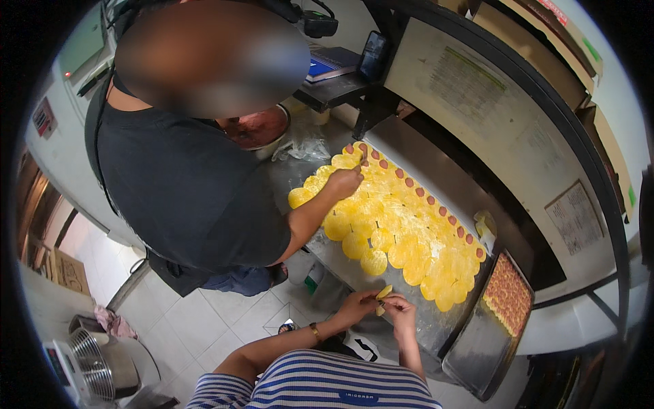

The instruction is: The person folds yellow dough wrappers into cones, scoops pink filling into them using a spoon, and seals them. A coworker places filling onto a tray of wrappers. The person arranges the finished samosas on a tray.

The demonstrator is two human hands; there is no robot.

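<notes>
The left hand (363, 306) and right hand (400, 314) meet at the lower centre of the frame, fingertips pinching a small yellow wrapper (385, 292), which looks folded; whether anything is inside cannot be told. A co-worker in a black shirt (177, 184) fills the upper left. The metal table (434, 332) runs from the centre to the right, bearing a broad spread of overlapping yellow rounds (409, 235). At the lower right lies a tray (470, 351) with reddish pieces (509, 293) packed at one side. The co-worker's hand (345, 183) reaches over the rounds, near a row of pinkish dabs (419, 192) along their upper edge.
</notes>
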